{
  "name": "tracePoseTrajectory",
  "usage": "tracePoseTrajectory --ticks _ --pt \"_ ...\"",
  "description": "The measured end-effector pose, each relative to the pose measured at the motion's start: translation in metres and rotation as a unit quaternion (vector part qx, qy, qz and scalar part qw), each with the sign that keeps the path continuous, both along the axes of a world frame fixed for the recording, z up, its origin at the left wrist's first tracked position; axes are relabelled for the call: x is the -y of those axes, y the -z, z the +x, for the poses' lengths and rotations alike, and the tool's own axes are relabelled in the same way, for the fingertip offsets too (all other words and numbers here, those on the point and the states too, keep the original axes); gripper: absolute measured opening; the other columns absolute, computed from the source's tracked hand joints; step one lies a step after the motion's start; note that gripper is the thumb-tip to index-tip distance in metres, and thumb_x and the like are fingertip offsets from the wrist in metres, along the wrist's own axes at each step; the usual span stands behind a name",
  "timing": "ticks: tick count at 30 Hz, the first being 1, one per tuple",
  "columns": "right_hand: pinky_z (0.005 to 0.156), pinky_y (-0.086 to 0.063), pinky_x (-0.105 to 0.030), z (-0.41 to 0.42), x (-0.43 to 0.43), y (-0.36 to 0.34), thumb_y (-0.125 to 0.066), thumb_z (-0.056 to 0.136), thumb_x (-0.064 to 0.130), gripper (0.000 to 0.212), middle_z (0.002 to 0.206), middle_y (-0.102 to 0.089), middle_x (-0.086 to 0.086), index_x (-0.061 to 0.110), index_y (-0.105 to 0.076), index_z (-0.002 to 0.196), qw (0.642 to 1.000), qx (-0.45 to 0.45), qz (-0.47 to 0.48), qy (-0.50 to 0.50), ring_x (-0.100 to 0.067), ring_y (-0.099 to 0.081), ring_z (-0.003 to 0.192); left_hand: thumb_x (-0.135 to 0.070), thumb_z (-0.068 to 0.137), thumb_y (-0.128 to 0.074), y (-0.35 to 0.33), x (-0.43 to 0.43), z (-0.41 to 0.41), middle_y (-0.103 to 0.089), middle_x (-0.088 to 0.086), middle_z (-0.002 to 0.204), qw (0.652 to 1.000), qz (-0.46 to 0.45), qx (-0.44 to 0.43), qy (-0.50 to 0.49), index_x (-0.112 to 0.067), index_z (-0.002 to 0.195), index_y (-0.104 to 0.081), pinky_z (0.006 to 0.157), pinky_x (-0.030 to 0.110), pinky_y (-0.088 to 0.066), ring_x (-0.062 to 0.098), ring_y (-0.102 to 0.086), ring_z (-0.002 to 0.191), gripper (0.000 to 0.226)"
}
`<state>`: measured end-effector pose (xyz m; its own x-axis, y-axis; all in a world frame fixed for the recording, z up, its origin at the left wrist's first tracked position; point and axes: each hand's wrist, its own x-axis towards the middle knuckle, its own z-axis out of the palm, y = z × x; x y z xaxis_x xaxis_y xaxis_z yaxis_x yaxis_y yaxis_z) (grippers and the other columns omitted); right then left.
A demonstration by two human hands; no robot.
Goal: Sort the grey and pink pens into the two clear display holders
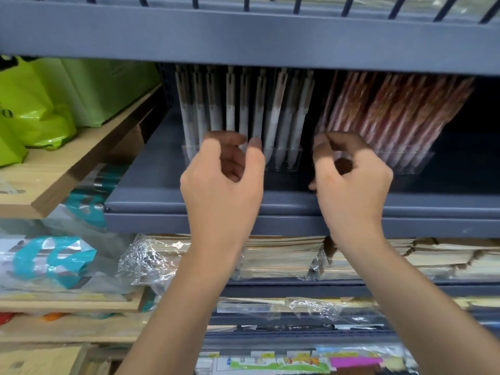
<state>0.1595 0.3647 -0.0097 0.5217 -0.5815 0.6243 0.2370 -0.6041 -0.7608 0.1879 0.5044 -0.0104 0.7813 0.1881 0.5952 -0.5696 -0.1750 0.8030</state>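
Several grey pens (273, 115) stand upright in the left clear holder (295, 158) on the blue-grey shelf (151, 182). Several pink pens (400, 112) lean in the right clear holder (414, 163). My left hand (221, 185) is raised in front of the grey row, and its thumb and forefinger tips pinch the lower part of one grey pen. My right hand (351, 185) hovers at the left end of the pink row. Its fingers are loosely curled against the nearest pens, its thumb hangs low and apart, and nothing is held. Both hands hide the holders' near ends.
The upper shelf's edge (243, 41) hangs low over the pen tops. Green bags (54, 104) lie on a wooden shelf at left. Wrapped paper stacks (284, 258) fill the shelf below, with plastic-wrapped goods (48, 261) at lower left.
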Motion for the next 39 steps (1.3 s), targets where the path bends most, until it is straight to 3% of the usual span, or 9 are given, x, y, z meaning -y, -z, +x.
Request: tracePoseTrajectory --ticks 4,7,11,14,16,22,27,33,39 --pt "0.064 -0.054 -0.037 -0.030 0.043 0.011 -0.060 0.087 0.037 0.010 0.067 -0.065 0.008 0.043 -0.066 0.081 0.999 0.022 0.025 0.041 -0.017 -0.065 0.067 -0.032 0.092 -0.065 -0.001 0.023 -0.015 -0.068 -0.011 0.081 0.996 0.039 -0.004 0.082 -0.022 0.094 -0.068 0.075 0.020 -0.052 0.006 -0.065 0.082 0.011" --pt "0.069 -0.051 -0.029 -0.048 0.090 0.010 -0.059 0.082 0.034 0.010 0.073 -0.065 0.015 0.042 -0.064 0.080 0.992 0.035 0.058 0.102 -0.003 -0.059 0.070 -0.031 0.091 -0.064 -0.003 0.050 -0.021 -0.071 -0.008 0.089 0.991 0.082 -0.014 0.108 -0.018 0.101 -0.070 0.084 0.036 -0.055 0.011 -0.067 0.089 0.018" --pt "0.075 -0.047 -0.012 -0.053 0.142 0.007 -0.063 0.079 0.042 0.012 0.089 -0.065 0.016 0.040 -0.059 0.090 0.993 0.013 0.074 0.096 0.006 -0.060 0.080 -0.032 0.089 -0.063 -0.001 0.088 -0.017 -0.073 -0.003 0.091 0.988 0.134 -0.028 0.068 -0.016 0.114 -0.069 0.087 0.041 -0.055 0.020 -0.068 0.090 0.031" --pt "0.086 -0.050 -0.022 -0.043 0.164 0.003 -0.069 0.079 0.040 0.029 0.105 -0.067 0.003 0.032 -0.059 0.105 0.996 -0.018 0.072 0.045 -0.009 -0.064 0.096 -0.032 0.092 -0.063 0.000 0.106 -0.014 -0.074 -0.001 0.097 0.991 0.128 -0.043 0.006 -0.016 0.123 -0.066 0.089 0.038 -0.054 0.020 -0.068 0.092 0.035" --pt "0.090 -0.051 -0.027 -0.038 0.172 0.001 -0.071 0.081 0.033 0.033 0.105 -0.067 0.002 0.025 -0.061 0.111 0.997 -0.028 0.073 0.011 -0.012 -0.064 0.099 -0.032 0.094 -0.063 0.000 0.114 -0.011 -0.075 0.003 0.100 0.991 0.124 -0.049 -0.031 -0.015 0.125 -0.066 0.087 0.035 -0.053 0.023 -0.069 0.092 0.036" --pt "0.082 -0.051 -0.021 -0.032 0.181 0.003 -0.069 0.087 0.020 0.018 0.097 -0.070 0.002 0.020 -0.065 0.104 0.995 -0.036 0.075 -0.058 -0.007 -0.065 0.089 -0.029 0.095 -0.064 -0.005 0.122 -0.007 -0.077 0.008 0.092 0.989 0.127 -0.040 -0.062 -0.014 0.108 -0.075 0.077 0.041 -0.057 0.028 -0.071 0.085 0.023" --pt "0.076 -0.049 -0.018 -0.029 0.183 0.004 -0.068 0.089 0.024 0.017 0.094 -0.069 0.005 0.019 -0.066 0.106 0.996 -0.049 0.065 -0.045 -0.007 -0.064 0.086 -0.032 0.095 -0.066 -0.005 0.123 -0.006 -0.077 0.009 0.092 0.983 0.156 -0.043 -0.081 -0.016 0.106 -0.077 0.076 0.040 -0.056 0.029 -0.071 0.087 0.023" --pt "0.080 -0.056 -0.038 -0.024 0.186 0.003 -0.068 0.089 0.024 0.009 0.086 -0.069 -0.001 0.023 -0.065 0.097 0.995 -0.061 0.066 -0.032 -0.017 -0.064 0.078 -0.034 0.096 -0.064 -0.009 0.123 -0.004 -0.076 0.009 0.088 0.980 0.175 -0.045 -0.084 -0.015 0.101 -0.077 0.073 0.039 -0.054 0.030 -0.069 0.084 0.024" --pt "0.079 -0.058 -0.046 -0.023 0.186 0.006 -0.063 0.085 0.032 0.009 0.080 -0.068 0.013 0.032 -0.066 0.093 0.996 -0.055 0.072 -0.013 -0.017 -0.068 0.079 -0.029 0.096 -0.064 -0.005 0.120 -0.001 -0.070 0.013 0.073 0.983 0.161 -0.048 -0.074 -0.011 0.090 -0.079 0.064 0.037 -0.052 0.034 -0.064 0.070 0.023"
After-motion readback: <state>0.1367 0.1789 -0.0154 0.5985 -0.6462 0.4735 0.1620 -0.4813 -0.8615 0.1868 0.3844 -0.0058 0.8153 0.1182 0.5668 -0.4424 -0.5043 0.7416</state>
